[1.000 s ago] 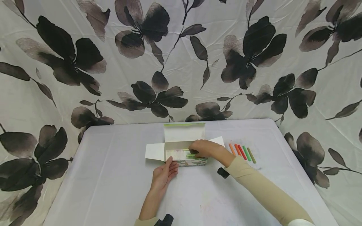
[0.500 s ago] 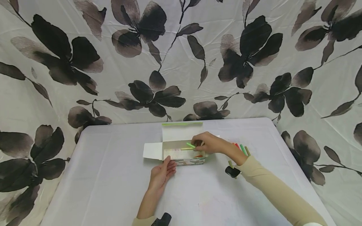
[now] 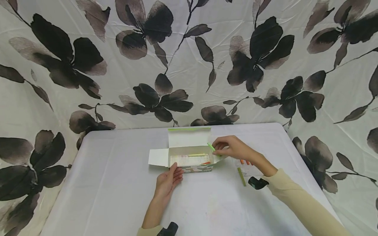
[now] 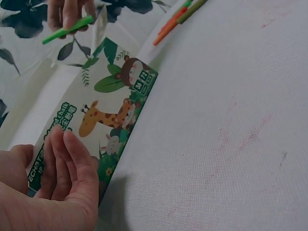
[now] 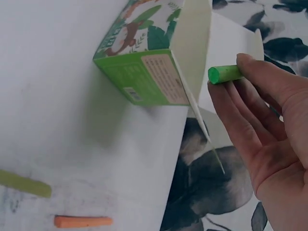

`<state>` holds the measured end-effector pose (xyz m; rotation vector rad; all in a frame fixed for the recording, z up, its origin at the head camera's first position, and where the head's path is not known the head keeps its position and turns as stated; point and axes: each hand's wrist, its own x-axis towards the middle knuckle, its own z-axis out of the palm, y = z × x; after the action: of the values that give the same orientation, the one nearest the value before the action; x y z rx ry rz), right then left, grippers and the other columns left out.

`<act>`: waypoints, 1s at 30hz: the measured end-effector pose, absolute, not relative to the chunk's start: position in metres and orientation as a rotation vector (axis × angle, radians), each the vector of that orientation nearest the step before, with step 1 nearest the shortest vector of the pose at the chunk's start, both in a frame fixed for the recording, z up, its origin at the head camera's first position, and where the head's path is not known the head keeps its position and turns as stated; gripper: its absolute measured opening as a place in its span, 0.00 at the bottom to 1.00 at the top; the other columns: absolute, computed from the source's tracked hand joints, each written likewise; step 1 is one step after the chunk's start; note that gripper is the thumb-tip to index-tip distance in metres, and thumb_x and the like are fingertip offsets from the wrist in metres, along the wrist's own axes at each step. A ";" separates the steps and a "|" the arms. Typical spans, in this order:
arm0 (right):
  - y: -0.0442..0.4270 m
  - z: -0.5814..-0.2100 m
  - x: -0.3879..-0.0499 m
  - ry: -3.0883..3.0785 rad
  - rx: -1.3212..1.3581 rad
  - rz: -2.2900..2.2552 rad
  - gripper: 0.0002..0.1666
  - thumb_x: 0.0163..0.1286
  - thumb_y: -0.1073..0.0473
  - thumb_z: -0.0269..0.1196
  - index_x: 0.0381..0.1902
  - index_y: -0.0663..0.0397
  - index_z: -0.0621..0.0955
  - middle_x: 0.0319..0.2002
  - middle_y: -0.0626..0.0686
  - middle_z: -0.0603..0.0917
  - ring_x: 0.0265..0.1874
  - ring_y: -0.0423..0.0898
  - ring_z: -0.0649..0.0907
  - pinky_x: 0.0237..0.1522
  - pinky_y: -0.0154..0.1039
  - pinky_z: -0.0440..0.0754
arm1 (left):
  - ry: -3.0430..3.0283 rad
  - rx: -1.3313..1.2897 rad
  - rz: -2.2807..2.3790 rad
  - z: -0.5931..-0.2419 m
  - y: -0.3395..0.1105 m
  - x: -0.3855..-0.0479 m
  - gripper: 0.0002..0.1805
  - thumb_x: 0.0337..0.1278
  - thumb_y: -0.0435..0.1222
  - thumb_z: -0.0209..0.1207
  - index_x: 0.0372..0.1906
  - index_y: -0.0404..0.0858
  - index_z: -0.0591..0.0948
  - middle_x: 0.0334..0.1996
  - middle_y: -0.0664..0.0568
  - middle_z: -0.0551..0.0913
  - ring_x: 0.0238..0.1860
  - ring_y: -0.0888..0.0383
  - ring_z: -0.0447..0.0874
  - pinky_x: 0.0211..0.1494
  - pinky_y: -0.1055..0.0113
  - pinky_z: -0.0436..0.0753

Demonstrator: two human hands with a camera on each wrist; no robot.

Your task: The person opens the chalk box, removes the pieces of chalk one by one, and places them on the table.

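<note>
My right hand [image 3: 231, 147] pinches a bright green chalk stick [image 5: 225, 73] between thumb and fingertips, just above the right end of an open chalk box [image 4: 103, 108]. The box is white and green with cartoon animals on its front. My left hand [image 3: 166, 183] holds the box's front wall near the left corner, thumb over the rim and fingers along the outside. Inside lie a yellow-green chalk stick [image 3: 196, 155] and an orange chalk stick [image 3: 205, 163]. The box's lid [image 3: 189, 137] stands raised at the back.
On the white table [image 3: 118, 183], right of the box, lie an olive chalk stick [image 3: 241, 177] and orange chalk sticks [image 3: 247, 162], partly behind my right arm. A side flap [image 3: 158, 157] sticks out left. A floral cloth [image 3: 183, 65] hangs behind.
My right hand has lifted the green chalk stick out of the box and moved right with it. An olive chalk stick nearer the front has come into sight. The left hand stays at the box.
</note>
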<state>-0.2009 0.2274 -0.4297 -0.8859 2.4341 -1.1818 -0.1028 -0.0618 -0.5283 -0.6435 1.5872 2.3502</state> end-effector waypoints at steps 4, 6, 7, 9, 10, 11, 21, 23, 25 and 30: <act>0.240 -0.428 -0.195 2.457 -0.822 -1.212 0.14 0.67 0.59 0.73 0.48 0.57 0.86 0.39 0.48 0.88 0.39 0.43 0.87 0.45 0.43 0.87 | 1.585 -0.648 2.351 -0.527 -0.062 -0.103 0.28 0.71 0.50 0.63 0.50 0.24 0.80 0.37 0.48 0.88 0.40 0.58 0.88 0.46 0.71 0.88; 0.247 -0.427 -0.192 2.465 -0.787 -1.232 0.14 0.67 0.59 0.73 0.48 0.56 0.86 0.39 0.48 0.88 0.39 0.43 0.87 0.45 0.43 0.87 | 1.583 -0.643 2.353 -0.527 -0.062 -0.102 0.28 0.71 0.50 0.62 0.50 0.24 0.80 0.37 0.48 0.88 0.40 0.58 0.88 0.46 0.71 0.88; 0.249 -0.427 -0.190 2.465 -0.772 -1.248 0.14 0.67 0.59 0.73 0.48 0.57 0.86 0.39 0.48 0.88 0.39 0.44 0.87 0.45 0.44 0.87 | 1.582 -0.644 2.355 -0.527 -0.062 -0.102 0.28 0.71 0.50 0.62 0.50 0.24 0.81 0.37 0.48 0.88 0.40 0.57 0.88 0.46 0.71 0.88; 0.255 -0.426 -0.186 2.465 -0.740 -1.280 0.14 0.66 0.59 0.74 0.48 0.57 0.86 0.39 0.49 0.88 0.39 0.45 0.87 0.45 0.43 0.88 | 1.580 -0.643 2.358 -0.527 -0.062 -0.102 0.28 0.71 0.50 0.63 0.49 0.24 0.81 0.37 0.48 0.88 0.41 0.57 0.88 0.46 0.71 0.88; 0.258 -0.425 -0.185 2.470 -0.720 -1.288 0.14 0.66 0.58 0.74 0.48 0.58 0.86 0.39 0.49 0.88 0.39 0.45 0.87 0.45 0.43 0.88 | 1.582 -0.638 2.358 -0.527 -0.062 -0.102 0.28 0.71 0.50 0.63 0.49 0.24 0.81 0.37 0.48 0.88 0.41 0.57 0.88 0.46 0.71 0.88; 0.261 -0.425 -0.183 2.478 -0.702 -1.294 0.15 0.66 0.58 0.74 0.47 0.58 0.86 0.39 0.49 0.88 0.39 0.45 0.87 0.44 0.42 0.88 | 1.583 -0.633 2.358 -0.527 -0.063 -0.102 0.28 0.71 0.50 0.63 0.50 0.24 0.80 0.38 0.48 0.88 0.41 0.57 0.88 0.46 0.71 0.88; 0.299 -0.433 -0.167 2.489 -0.508 -1.350 0.17 0.68 0.57 0.73 0.50 0.58 0.85 0.38 0.51 0.88 0.38 0.47 0.87 0.43 0.37 0.86 | 1.592 -0.630 2.353 -0.528 -0.062 -0.102 0.29 0.71 0.50 0.63 0.50 0.23 0.80 0.38 0.48 0.87 0.42 0.57 0.88 0.47 0.71 0.88; 0.306 -0.437 -0.163 2.471 -0.462 -1.371 0.17 0.68 0.57 0.72 0.51 0.59 0.84 0.38 0.52 0.88 0.37 0.49 0.87 0.40 0.38 0.86 | 1.591 -0.629 2.358 -0.528 -0.062 -0.102 0.29 0.72 0.50 0.62 0.50 0.23 0.80 0.38 0.47 0.87 0.42 0.57 0.88 0.47 0.70 0.88; 0.312 -0.439 -0.158 2.455 -0.416 -1.385 0.19 0.69 0.56 0.72 0.52 0.60 0.83 0.39 0.54 0.88 0.37 0.50 0.87 0.37 0.41 0.86 | 1.583 -0.635 2.367 -0.527 -0.062 -0.102 0.28 0.72 0.49 0.62 0.50 0.23 0.81 0.38 0.47 0.88 0.42 0.57 0.88 0.47 0.70 0.88; 0.322 -0.449 -0.145 2.446 -0.312 -1.400 0.23 0.68 0.55 0.72 0.55 0.63 0.82 0.43 0.56 0.86 0.41 0.49 0.87 0.40 0.40 0.87 | 1.580 -0.641 2.369 -0.527 -0.062 -0.102 0.27 0.72 0.49 0.62 0.49 0.23 0.81 0.38 0.47 0.88 0.42 0.57 0.88 0.46 0.70 0.88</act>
<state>-0.1455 0.3222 -0.4493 -0.3121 2.4462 -1.4001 -0.1019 -0.0617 -0.5271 -0.6410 1.5797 2.3691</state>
